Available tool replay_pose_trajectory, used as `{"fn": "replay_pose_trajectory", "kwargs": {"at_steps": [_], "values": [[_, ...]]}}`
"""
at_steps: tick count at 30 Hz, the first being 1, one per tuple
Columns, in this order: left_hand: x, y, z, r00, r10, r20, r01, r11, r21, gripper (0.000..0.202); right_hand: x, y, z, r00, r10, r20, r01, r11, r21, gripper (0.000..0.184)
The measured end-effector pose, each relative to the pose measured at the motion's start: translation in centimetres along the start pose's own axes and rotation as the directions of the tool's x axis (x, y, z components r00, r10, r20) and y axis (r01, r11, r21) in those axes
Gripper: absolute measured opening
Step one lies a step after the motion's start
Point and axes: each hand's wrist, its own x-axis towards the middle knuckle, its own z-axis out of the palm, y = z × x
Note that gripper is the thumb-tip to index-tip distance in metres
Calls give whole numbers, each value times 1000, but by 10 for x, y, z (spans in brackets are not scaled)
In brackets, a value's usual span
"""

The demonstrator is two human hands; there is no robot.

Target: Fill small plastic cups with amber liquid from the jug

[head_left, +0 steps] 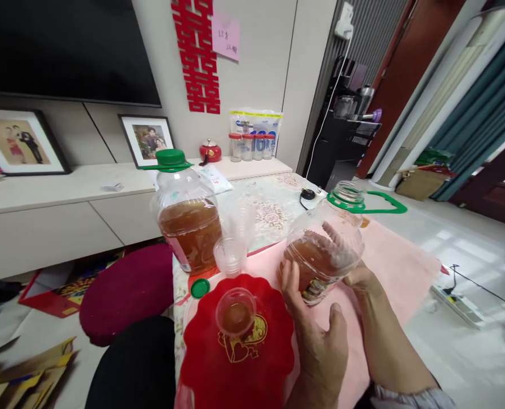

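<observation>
Both hands hold an uncapped clear plastic jug [324,250] of brown liquid above a pink cloth [401,267], its open mouth up and leaning right. My right hand [363,278] wraps round the far side; its fingers show through the plastic. My left hand [316,341] presses the jug's near lower side, thumb raised. A green handle ring [374,203] hangs at the jug's neck. Left of the hands, a small clear cup [236,312] with brown liquid stands on a red scalloped plate [239,363].
A second jug [188,227] with a green lid stands at the table's left, with stacked clear cups [230,255] and a loose green cap [200,288] beside it. A low cabinet [65,193] with framed photos runs behind. A power strip [456,304] lies on the floor, right.
</observation>
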Motion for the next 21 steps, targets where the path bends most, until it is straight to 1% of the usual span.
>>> {"fn": "replay_pose_trajectory", "kwargs": {"at_steps": [3, 6, 9, 11, 12, 14, 16, 17, 18, 20, 21], "values": [[-1, -1, -2, 1000, 14, -3, -14, 997, 82, 74, -9, 0, 2, 998, -29, -47, 29, 1000, 0, 116], [-5, 3, -3, 999, 29, -31, -23, 981, 195, 77, -15, -5, 3, 994, -48, -97, 42, 997, -58, 102], [-16, 12, -5, 998, 56, -34, -42, 942, 334, 84, -19, -12, -1, 982, -94, -166, 81, 993, -87, 81], [-26, 21, -8, 998, 61, -26, -47, 927, 371, 90, -22, -18, -7, 969, -122, -213, 107, 991, -80, 72], [-32, 26, -12, 999, 44, -21, -33, 928, 371, 93, -23, -21, -10, 958, -143, -247, 129, 989, -75, 68], [-40, 35, -23, 1000, -4, 8, 1, 934, 357, 97, -26, -28, -16, 911, -207, -356, 194, 978, -72, 58], [-43, 43, -41, 999, -24, 40, 10, 945, 328, 96, -30, -38, -19, 826, -285, -487, 277, 957, -90, 47], [-41, 47, -52, 999, -9, 45, -5, 951, 310, 92, -32, -44, -18, 781, -323, -535, 318, 942, -104, 41], [-38, 49, -65, 999, 13, 42, -25, 955, 296, 87, -35, -50, -16, 740, -359, -569, 358, 926, -119, 36], [-28, 52, -92, 999, 46, 10, -47, 955, 294, 84, -43, -63, -7, 685, -434, -584, 430, 889, -156, 26], [-21, 52, -105, 999, 45, -8, -40, 952, 302, 85, -47, -70, 1, 665, -477, -575, 463, 867, -183, 22]]}}
